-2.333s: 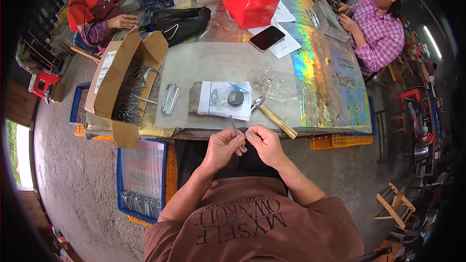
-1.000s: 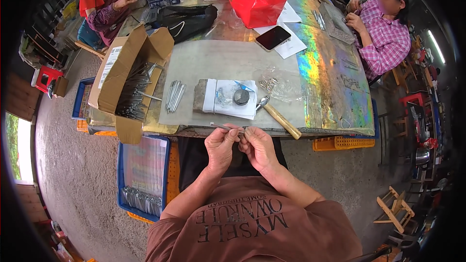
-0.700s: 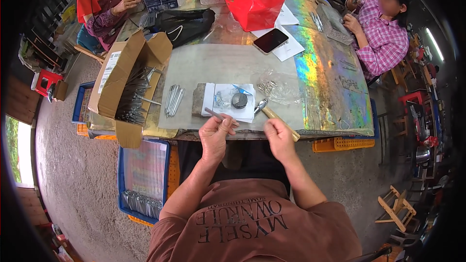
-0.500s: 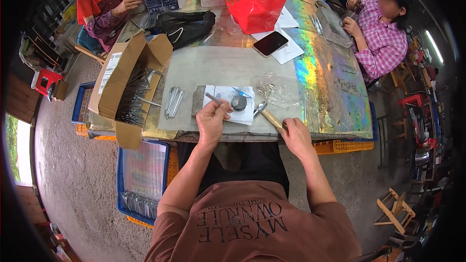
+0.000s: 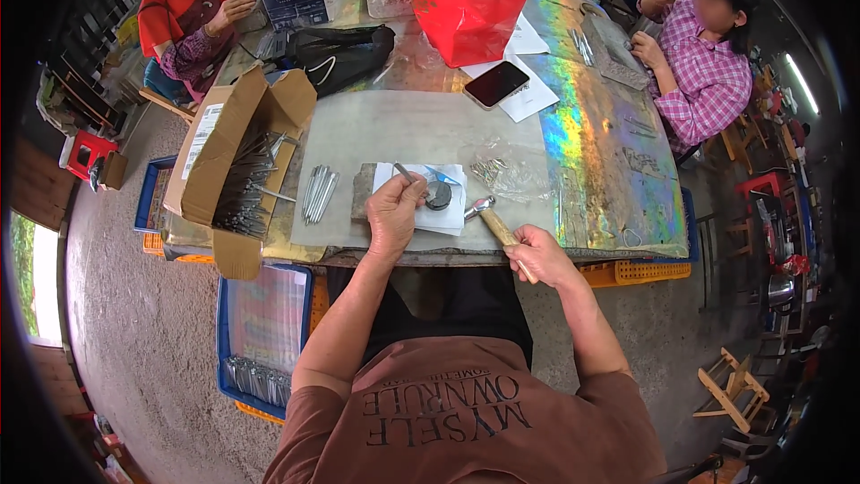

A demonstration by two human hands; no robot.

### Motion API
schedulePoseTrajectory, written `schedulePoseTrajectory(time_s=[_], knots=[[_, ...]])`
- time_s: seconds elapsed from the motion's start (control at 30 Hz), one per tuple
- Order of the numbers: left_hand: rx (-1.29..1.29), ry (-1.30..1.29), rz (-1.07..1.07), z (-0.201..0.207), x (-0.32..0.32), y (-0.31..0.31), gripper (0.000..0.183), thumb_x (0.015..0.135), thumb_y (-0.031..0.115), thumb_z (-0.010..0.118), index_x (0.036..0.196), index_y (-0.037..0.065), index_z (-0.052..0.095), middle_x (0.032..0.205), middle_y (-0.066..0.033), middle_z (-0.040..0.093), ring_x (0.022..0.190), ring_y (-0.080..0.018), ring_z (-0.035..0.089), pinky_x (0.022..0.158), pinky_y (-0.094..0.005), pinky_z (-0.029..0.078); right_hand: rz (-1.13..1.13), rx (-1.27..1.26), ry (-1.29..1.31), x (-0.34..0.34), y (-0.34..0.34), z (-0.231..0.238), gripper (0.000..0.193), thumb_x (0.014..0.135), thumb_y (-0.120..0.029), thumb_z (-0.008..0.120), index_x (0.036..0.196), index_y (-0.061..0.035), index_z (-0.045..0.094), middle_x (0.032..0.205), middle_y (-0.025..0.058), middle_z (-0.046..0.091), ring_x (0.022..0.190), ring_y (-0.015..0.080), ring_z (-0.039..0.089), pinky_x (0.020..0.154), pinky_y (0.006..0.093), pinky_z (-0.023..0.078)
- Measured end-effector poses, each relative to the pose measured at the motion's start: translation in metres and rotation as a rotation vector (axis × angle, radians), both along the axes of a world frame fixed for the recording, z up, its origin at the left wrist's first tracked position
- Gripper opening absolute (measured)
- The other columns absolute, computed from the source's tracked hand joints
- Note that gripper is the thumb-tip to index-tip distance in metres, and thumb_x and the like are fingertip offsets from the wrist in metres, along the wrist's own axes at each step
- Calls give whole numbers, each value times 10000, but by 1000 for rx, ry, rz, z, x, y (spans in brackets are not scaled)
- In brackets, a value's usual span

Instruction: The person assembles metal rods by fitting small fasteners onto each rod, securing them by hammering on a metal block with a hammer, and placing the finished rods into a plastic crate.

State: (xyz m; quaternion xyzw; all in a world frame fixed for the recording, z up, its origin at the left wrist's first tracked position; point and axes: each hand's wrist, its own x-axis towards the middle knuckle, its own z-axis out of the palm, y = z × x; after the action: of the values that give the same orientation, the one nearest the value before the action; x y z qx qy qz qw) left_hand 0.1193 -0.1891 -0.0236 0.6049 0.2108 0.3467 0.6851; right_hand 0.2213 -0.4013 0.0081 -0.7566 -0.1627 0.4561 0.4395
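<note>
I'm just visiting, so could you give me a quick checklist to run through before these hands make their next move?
1. Hammer in the right hand: ok, gripped by its wooden handle.
2. Metal rod in the left hand: ok, pinched in the fingers.
3. Round dark block on the white sheets: ok.
4. Rod's lower end on the block: cannot tell, the fingers hide it.
5. Left fingers well clear of the block: not ok, they are right by it; contact is unclear.
6. Phone away from the hammer: ok, farther back on the table.
</note>
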Motion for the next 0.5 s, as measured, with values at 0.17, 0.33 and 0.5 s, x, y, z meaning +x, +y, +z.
schedulePoseTrajectory(time_s=[0.17,0.33,0.5], knots=[[151,84,-7,7,-4,3,49,793,14,558,777,-25,583,673,1,552,600,-54,473,551,-181,392,-7,191,5,-8,-9,4,177,793,-86,522,928,22,483,617,21,497,448,86,480,405,211,390],[457,108,17,19,-4,3,41,757,9,586,787,-20,586,647,-21,563,591,-58,485,543,-198,402,-61,435,-46,-20,-2,51,426,829,-63,494,1233,-21,365,682,-15,473,515,54,458,459,188,392],[667,106,-16,21,-2,3,84,735,22,608,817,6,595,696,-104,586,602,-142,553,563,-244,433,57,532,-413,-27,13,71,449,820,-39,514,1243,-10,368,746,20,523,505,46,438,440,184,360]])
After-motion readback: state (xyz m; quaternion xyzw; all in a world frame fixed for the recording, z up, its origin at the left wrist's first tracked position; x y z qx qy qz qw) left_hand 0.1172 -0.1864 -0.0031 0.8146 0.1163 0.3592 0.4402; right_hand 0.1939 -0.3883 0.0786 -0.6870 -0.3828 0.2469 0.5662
